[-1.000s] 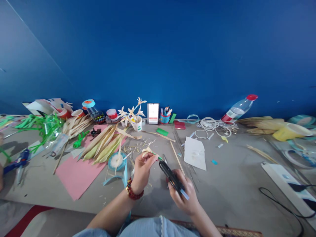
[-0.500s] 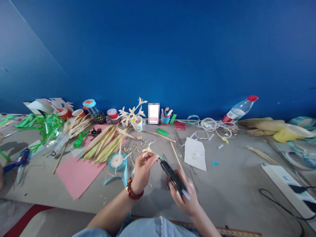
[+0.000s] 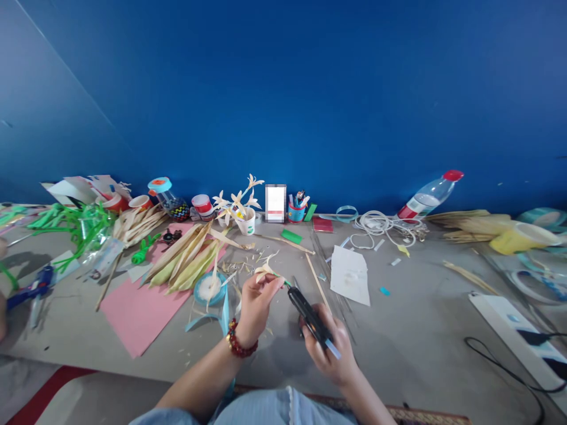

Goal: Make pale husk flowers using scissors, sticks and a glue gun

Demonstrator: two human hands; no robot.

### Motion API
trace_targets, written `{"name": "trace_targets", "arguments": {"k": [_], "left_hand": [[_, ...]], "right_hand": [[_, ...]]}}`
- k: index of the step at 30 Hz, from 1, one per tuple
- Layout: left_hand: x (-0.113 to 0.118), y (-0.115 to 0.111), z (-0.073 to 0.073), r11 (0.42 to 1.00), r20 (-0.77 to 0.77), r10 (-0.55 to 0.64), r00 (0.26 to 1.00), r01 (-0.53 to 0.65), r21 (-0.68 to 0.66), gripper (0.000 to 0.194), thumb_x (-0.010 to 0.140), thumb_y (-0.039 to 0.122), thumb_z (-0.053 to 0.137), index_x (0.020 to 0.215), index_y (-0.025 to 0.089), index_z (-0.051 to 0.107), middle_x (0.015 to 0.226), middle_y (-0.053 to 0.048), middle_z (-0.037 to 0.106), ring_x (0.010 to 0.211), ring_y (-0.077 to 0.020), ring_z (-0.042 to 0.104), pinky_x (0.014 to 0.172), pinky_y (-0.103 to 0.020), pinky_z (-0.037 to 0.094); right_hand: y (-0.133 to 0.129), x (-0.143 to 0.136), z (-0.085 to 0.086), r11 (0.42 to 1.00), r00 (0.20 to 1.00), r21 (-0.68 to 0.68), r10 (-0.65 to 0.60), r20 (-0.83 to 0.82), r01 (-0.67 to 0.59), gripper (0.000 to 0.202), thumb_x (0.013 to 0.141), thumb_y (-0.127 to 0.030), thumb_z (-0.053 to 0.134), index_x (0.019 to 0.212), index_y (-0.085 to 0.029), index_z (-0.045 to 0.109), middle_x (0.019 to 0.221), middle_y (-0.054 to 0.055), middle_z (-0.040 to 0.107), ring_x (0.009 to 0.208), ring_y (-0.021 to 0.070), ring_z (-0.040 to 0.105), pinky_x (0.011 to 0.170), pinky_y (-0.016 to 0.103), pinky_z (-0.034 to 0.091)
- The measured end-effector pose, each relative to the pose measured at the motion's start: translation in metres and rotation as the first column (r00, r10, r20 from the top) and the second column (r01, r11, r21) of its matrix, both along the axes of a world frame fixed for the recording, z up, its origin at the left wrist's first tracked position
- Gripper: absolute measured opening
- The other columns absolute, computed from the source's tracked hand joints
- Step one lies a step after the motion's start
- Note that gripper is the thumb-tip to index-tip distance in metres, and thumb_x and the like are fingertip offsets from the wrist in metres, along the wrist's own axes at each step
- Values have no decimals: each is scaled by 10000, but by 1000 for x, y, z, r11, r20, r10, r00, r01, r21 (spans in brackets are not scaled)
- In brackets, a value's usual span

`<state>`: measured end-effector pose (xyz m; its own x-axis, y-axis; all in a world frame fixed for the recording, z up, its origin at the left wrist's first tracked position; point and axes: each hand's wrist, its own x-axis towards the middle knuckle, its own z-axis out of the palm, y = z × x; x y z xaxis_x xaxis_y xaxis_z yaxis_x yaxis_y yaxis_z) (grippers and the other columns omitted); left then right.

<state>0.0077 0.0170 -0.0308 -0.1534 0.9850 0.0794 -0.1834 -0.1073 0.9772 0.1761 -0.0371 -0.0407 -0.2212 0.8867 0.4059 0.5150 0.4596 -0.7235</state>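
My left hand [image 3: 261, 295], with a red bead bracelet at the wrist, pinches a pale corn-husk flower [image 3: 264, 268] between thumb and fingers. Its petals show above the fingertips; the rest is hidden by the hand. My right hand [image 3: 332, 348] is wrapped around a black hot glue gun [image 3: 309, 311], a clear glue stick poking out of its rear. The green-tipped nozzle points up and left, right at my left thumb and the flower. Whether the nozzle touches the flower, I cannot tell. Left of my hands lies a blue tape roll [image 3: 209, 288].
Corn husks [image 3: 188, 257] lie on pink paper [image 3: 137, 316] at left. Finished husk flowers stand in a white cup [image 3: 245, 222]. A white paper sheet [image 3: 349, 276], a tilted bottle [image 3: 427, 198] and a power strip [image 3: 518, 336] are rightward. Another person's hand [image 3: 3, 295] shows at far left.
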Motion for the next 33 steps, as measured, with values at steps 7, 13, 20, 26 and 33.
{"name": "trace_targets", "arguments": {"k": [7,13,20,26,33], "left_hand": [[1,-1,1,1000,18,18,1000,-18,-5,143,762,276,732,679,163,704,668,-22,679,689,-160,610,710,-274,483],[1,-1,0,999,-8,32,999,-32,-1,173,763,307,731,681,156,710,673,-36,688,690,-174,626,702,-282,493],[1,-1,-1,1000,12,27,1000,-27,-2,167,758,308,737,681,163,704,676,-30,686,685,-168,619,697,-276,495],[1,-1,-2,1000,9,18,1000,-18,2,161,771,292,729,683,159,706,681,-33,686,698,-170,622,713,-280,496],[1,-1,-1,1000,11,11,1000,-11,7,157,778,285,725,686,161,705,674,-25,675,695,-165,613,710,-274,489]], "right_hand": [[0,-2,-3,1000,999,24,-2,43,1,136,835,-199,484,964,-232,462,653,2,631,530,199,610,515,296,460],[0,-2,-4,999,999,37,7,49,-9,133,808,-192,504,929,-234,468,641,-2,630,518,189,598,501,284,449],[0,-3,-6,997,997,77,-30,75,24,166,808,-201,503,967,-231,468,644,-1,617,522,200,593,505,293,449],[0,-3,-6,998,997,66,-24,70,19,156,809,-199,489,958,-230,456,644,-5,609,525,193,598,508,286,447],[-1,-3,-9,999,998,51,-23,63,19,161,804,-191,496,954,-236,458,649,-10,612,531,192,596,513,284,444]]}}
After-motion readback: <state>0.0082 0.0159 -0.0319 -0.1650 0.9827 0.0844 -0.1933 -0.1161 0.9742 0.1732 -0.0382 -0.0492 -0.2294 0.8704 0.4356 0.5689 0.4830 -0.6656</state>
